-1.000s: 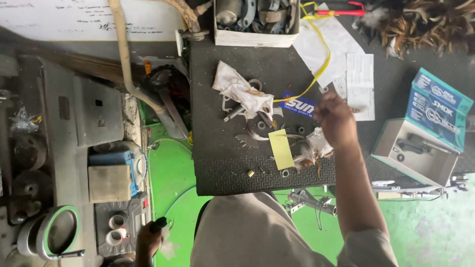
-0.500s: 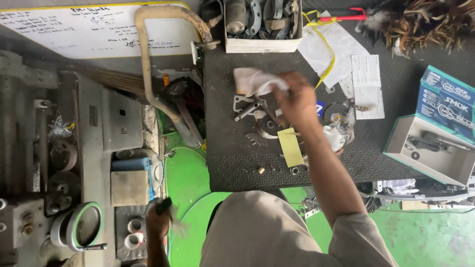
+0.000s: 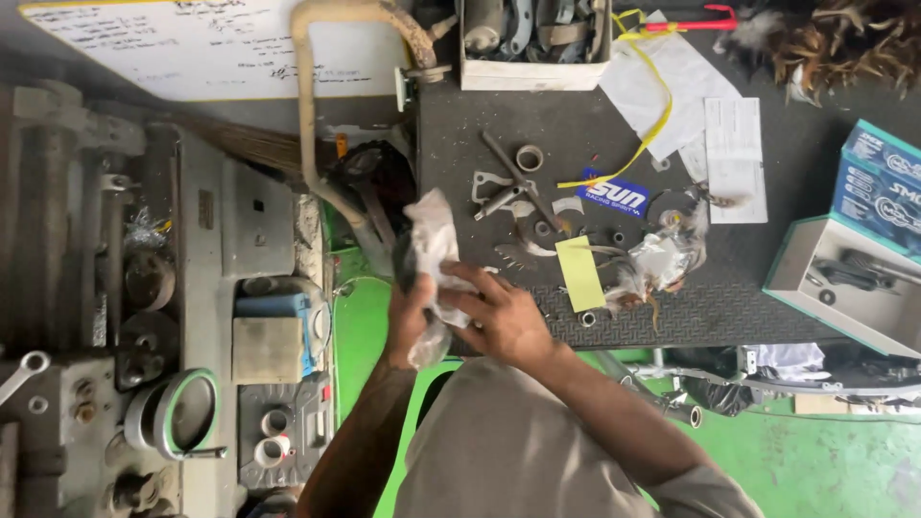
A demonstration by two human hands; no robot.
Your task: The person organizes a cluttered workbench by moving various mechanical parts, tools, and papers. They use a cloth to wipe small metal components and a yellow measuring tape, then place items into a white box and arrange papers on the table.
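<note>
We hold both hands together at the near left corner of the black rubber mat [image 3: 576, 144], just over its edge. Our right hand [image 3: 504, 317] is closed over a crumpled white rag [image 3: 434, 251], fingers spread across the cloth and pressing it down. Our left hand [image 3: 411, 321] cups the bundle from the left and underneath, gripping it as well. A dark round part [image 3: 404, 270] shows at the rag's left edge, mostly wrapped; we cannot tell what kind of part it is.

On the mat to the right of our hands lies a yellow slip of paper [image 3: 581, 273], with small metal rings and washers scattered near it. Farther away sit a thin metal rod [image 3: 518, 180], a short metal ring [image 3: 529, 156] and a blue sticker [image 3: 614, 195]. A yellow strap [image 3: 652, 105] curls across white paper sheets [image 3: 705, 125] at the far right of the mat. A clear plastic wrapper [image 3: 662, 259] lies crumpled right of the yellow slip.

At the far edge stands a white box of metal parts [image 3: 533, 38]. On the right, an open teal carton [image 3: 844, 283] holds a dark part, and a closed teal box [image 3: 883, 187] sits just beyond it. To the left, a grey machine bed [image 3: 201, 240] carries a blue block [image 3: 273, 307], and a tan hose [image 3: 307, 115] bends down past a whiteboard [image 3: 211, 48]. The floor [image 3: 360, 326] under us is green.
</note>
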